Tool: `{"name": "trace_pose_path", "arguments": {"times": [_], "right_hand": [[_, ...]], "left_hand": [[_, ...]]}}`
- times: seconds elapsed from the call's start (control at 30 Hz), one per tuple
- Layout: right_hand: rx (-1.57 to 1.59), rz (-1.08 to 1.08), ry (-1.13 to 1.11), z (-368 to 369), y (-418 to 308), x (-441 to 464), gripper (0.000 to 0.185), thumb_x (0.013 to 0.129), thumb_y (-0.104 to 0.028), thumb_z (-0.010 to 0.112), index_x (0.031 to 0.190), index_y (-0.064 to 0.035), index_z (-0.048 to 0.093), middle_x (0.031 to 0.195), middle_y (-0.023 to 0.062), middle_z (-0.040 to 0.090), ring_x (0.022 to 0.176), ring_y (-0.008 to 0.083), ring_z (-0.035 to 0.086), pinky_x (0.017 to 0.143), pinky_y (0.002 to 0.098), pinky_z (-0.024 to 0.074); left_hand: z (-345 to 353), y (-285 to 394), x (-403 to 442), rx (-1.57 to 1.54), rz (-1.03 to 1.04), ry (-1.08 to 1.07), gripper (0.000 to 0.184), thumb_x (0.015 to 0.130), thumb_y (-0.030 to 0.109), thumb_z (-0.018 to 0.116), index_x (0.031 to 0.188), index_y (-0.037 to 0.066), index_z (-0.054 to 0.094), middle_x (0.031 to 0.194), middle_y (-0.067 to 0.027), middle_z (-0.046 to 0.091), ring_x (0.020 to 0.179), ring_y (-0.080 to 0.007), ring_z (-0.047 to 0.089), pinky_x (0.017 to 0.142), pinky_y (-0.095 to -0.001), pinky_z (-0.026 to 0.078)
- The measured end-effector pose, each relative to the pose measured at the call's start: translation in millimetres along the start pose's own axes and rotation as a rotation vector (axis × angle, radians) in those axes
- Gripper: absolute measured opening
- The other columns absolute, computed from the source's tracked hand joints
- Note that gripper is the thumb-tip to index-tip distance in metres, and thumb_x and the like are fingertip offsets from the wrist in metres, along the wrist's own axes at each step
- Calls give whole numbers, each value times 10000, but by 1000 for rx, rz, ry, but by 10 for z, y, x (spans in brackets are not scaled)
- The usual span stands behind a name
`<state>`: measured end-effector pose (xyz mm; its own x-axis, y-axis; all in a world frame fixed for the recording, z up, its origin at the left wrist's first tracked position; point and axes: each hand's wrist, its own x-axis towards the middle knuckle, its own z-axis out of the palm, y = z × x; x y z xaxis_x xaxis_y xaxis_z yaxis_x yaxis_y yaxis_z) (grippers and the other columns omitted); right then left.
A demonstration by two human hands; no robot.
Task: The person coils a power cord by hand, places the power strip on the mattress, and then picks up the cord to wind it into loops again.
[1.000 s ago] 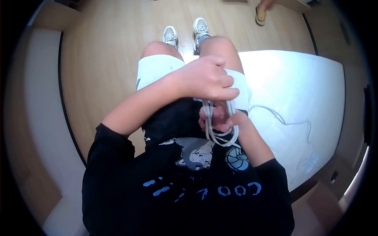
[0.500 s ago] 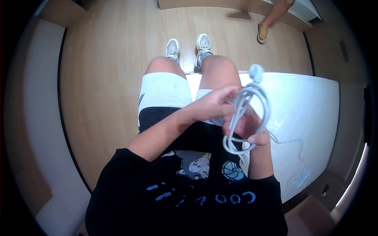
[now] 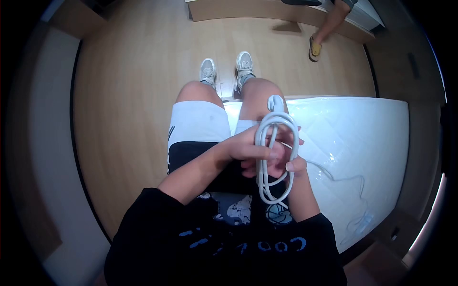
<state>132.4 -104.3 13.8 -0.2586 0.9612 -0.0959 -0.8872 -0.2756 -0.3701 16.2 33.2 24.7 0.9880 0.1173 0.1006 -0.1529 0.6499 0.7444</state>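
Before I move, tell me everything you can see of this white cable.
The white cable looks smooth and plastic-coated, gathered into several long oval loops stretching lengthwise away from you. A pale plug-like end projects past their far end; its fine details are unclear. Your left hand and right hand hold it, the right thumb against its right side. A short tail shows at the near end. Whether it joins the thin cord lying on the mattress is hidden.

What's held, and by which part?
A smooth, light-grey coiled cable: left hand on the loops' left side, right hand on their right. Its pale plug isn't gripped.
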Motion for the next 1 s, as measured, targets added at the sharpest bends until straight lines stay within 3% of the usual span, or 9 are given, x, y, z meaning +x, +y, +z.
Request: {"name": "trace_pose_path", "arguments": {"times": [0.1, 0.27, 0.43, 0.5, 0.63, 0.67, 0.8, 0.9, 1.0], "right_hand": [[-9, -70, 107, 47, -29, 8, 893, 705, -191, 720, 1420, 110, 277, 1270, 369, 497, 1152, 488, 576, 1009, 547, 485], [-65, -65, 219, 131, -106, 27, 853, 780, -201, 728, 1446, 71, 270, 1259, 364, 509, 1097, 505, 605, 890, 579, 555], [-81, -72, 250, 219, -100, 10, 824, 820, -249, 715, 1430, 75, 265, 1247, 349, 534, 1100, 491, 615, 865, 538, 579], [-56, -94, 275, 260, -69, -5, 806, 840, -257, 708, 1429, 69, 265, 1213, 332, 556, 1087, 489, 622, 859, 508, 589], [-126, -78, 367, 27, -49, -65, 614, 899, -304, 676, 1311, 69, 417, 1185, 270, 602, 1009, 352, 680, 816, 401, 606], [-110, -78, 405, 26, -19, -50, 478, 940, -313, 627, 1198, 74, 517, 1118, 219, 634, 877, 252, 692, 750, 360, 612], [-20, -40, 364, 8, -7, -2, 454, 988, -344, 549, 1116, 91, 566, 998, 188, 664, 806, 244, 694, 700, 345, 610], [55, -31, 312, -169, 2, -3, 487, 1003, -379, 518, 1094, 96, 572, 974, 196, 670, 812, 267, 708, 699, 354, 613], [-93, -10, 345, -117, -49, -14, 449, 1039, -351, 465, 1066, 79, 590, 976, 181, 693, 783, 245, 723, 699, 338, 618]], "left_hand": [[-65, -86, -19, 9, 91, 52, 513, 892, 161, 621, 1333, -62, 484, 1130, -155, 660, 1056, -228, 635, 955, -326, 478], [-181, -195, -78, -85, 32, 139, 477, 945, 127, 573, 1355, -75, 437, 947, -84, 649, 815, -125, 618, 719, -243, 492], [-147, -182, -127, -234, -63, 172, 464, 944, 138, 571, 1338, -58, 426, 1229, -265, 608, 1033, -239, 638, 829, -310, 541], [-180, -206, -121, -256, -66, 176, 475, 946, 137, 563, 1351, -56, 409, 1224, -267, 608, 1003, -227, 638, 794, -296, 544], [-283, -283, -99, -258, 33, 199, 496, 933, 120, 558, 1360, -68, 392, 1206, -258, 619, 921, -185, 631, 755, -268, 541], [-280, -275, -113, -265, -18, 220, 497, 916, 97, 560, 1349, -83, 395, 1298, -266, 564, 926, -170, 613, 781, -300, 543], [-126, -233, -105, -519, -93, 89, 696, 863, 183, 643, 1404, -105, 314, 1433, -275, 426, 997, -181, 584, 874, -329, 512], [-87, -248, -139, -409, -45, 29, 863, 798, 226, 708, 1449, -98, 245, 1477, -284, 363, 1069, -212, 561, 967, -363, 468], [-48, -199, -143, -257, -9, 125, 817, 744, 127, 708, 1435, 30, 281, 1435, -292, 395, 1255, -331, 483, 1080, -441, 389]]}}
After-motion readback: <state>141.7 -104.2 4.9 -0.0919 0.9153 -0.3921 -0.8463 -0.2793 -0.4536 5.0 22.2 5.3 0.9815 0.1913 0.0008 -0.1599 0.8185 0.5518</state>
